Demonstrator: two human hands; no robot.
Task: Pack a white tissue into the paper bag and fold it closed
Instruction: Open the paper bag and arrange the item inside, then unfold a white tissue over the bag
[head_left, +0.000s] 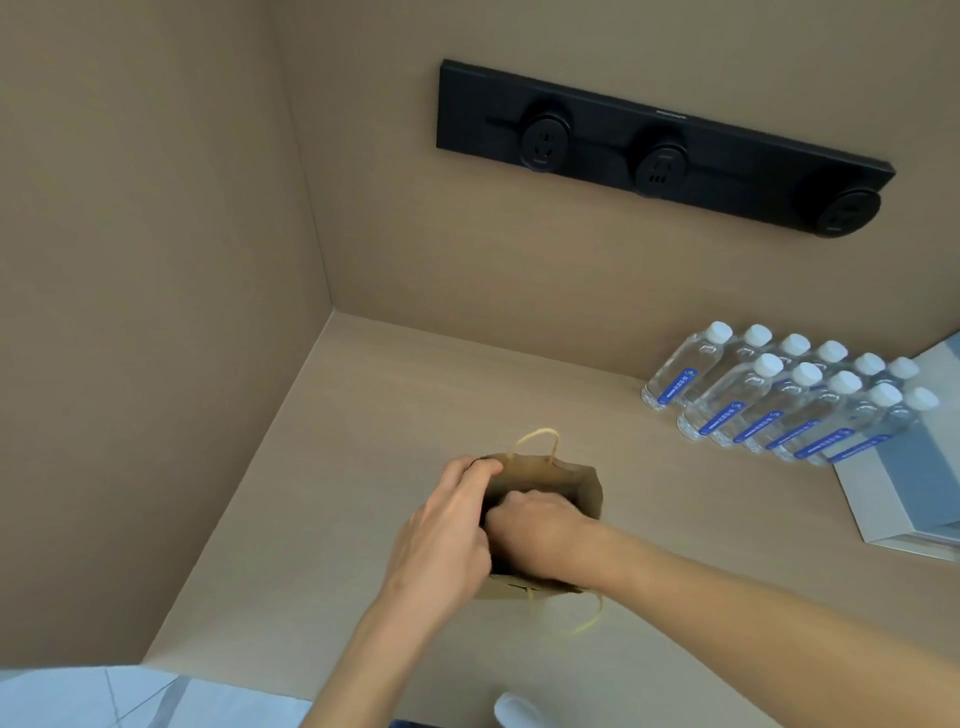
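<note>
— Both your hands are at the paper bag (540, 475), mid-counter (363, 467)?
— Yes. Your left hand (447, 525) has its grip clamped on the bag's left rim; your right hand (540, 530) reaches inside, grip hidden, so I cannot tell. No tissue shows.

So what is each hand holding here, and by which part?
The left hand grips the paper bag by the left rim of its open mouth. The right hand reaches inside the bag; what it holds cannot be told.

- The brown paper bag (545, 475) stands open on the beige counter (374, 441).
- The left hand (447, 530) grips its left rim.
- The right hand (540, 530) reaches into the opening.
- Water bottles (779, 400) stand well apart, below a black socket strip (660, 145).
</note>
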